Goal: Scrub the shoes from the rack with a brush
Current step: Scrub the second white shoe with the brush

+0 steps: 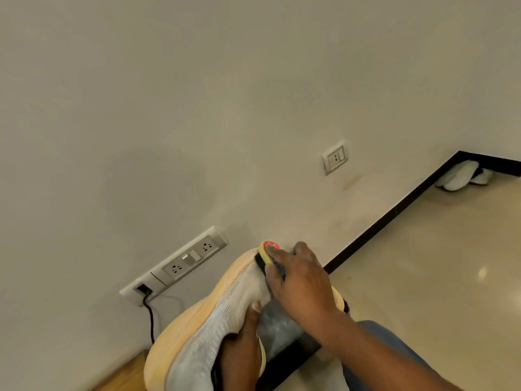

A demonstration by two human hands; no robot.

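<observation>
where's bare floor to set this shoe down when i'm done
Free: the tiled floor right of the black skirting, short of the pale shoes in the corner. Crowded: low centre, where both hands hold the shoe and brush.

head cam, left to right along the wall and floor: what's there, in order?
Black cable → long socket strip → brush pressed to the shoe → right hand → single wall socket → white shoes in the far corner.
</observation>
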